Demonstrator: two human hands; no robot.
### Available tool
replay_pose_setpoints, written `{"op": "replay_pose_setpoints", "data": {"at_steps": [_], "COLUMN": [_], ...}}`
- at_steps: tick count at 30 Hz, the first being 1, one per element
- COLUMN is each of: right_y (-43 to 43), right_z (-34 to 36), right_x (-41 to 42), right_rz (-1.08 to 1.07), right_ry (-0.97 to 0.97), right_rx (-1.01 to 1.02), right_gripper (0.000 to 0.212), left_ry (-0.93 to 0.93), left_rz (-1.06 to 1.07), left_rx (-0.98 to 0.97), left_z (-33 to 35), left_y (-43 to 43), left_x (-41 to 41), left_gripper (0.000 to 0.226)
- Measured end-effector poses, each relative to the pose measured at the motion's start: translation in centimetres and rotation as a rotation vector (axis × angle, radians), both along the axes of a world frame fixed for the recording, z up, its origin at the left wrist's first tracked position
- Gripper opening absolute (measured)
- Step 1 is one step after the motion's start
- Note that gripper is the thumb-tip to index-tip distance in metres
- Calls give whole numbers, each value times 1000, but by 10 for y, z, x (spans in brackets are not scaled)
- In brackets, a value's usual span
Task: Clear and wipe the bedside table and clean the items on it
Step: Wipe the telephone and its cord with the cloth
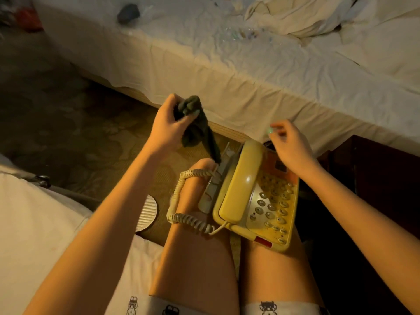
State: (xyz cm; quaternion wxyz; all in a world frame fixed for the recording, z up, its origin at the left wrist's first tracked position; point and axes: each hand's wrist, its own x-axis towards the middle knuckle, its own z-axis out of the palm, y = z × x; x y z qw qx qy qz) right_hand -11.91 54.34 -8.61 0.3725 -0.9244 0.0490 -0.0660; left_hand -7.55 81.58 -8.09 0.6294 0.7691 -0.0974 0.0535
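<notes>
A yellow desk telephone [254,196] with its handset on the cradle lies across my bare knees, its coiled cord [181,201] looping over my left knee. My left hand [168,126] is raised above the phone's far left corner and grips a dark green cloth [195,123], which hangs down toward the phone's left side. My right hand [289,144] hovers over the phone's far right corner with relaxed fingers and holds nothing. A grey flat holder [216,185] sits against the phone's left side.
The dark wooden bedside table [375,178] stands at the right. A white-sheeted bed [227,64] with rumpled bedding crosses the background. Patterned carpet [68,110] lies at the left. A round ribbed white disc [147,212] rests near my left knee. I sit on another white bed [34,223].
</notes>
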Motion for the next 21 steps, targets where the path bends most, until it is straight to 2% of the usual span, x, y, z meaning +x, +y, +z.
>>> {"op": "replay_pose_setpoints", "data": {"at_steps": [2,5,8,12,16,19,21], "right_y": [-18,-32,-32,-29,-26,-22,-19], "right_z": [-13,-29,-37,-42,-44,-44,-44], "right_x": [-13,-27,-35,-37,-36,-32,-29], "right_rz": [-34,-81,-89,-128,-133,-144,-151], "right_ry": [69,161,209,184,161,153,153], "right_rx": [-69,-71,52,170,194,197,195], "right_gripper": [31,38,29,20,19,19,19], "left_ry": [-51,-72,-55,-80,-150,-113,-47], "left_rz": [-32,-174,-360,-405,-486,-548,-534], "left_rx": [259,385,396,369,426,509,426], "left_z": [-2,-14,-32,-43,-49,-52,-51], "left_y": [7,2,-15,-34,-35,-36,-36], "left_x": [2,-9,-23,-27,-23,-24,-24], "left_gripper": [24,31,25,27,28,42,46]}}
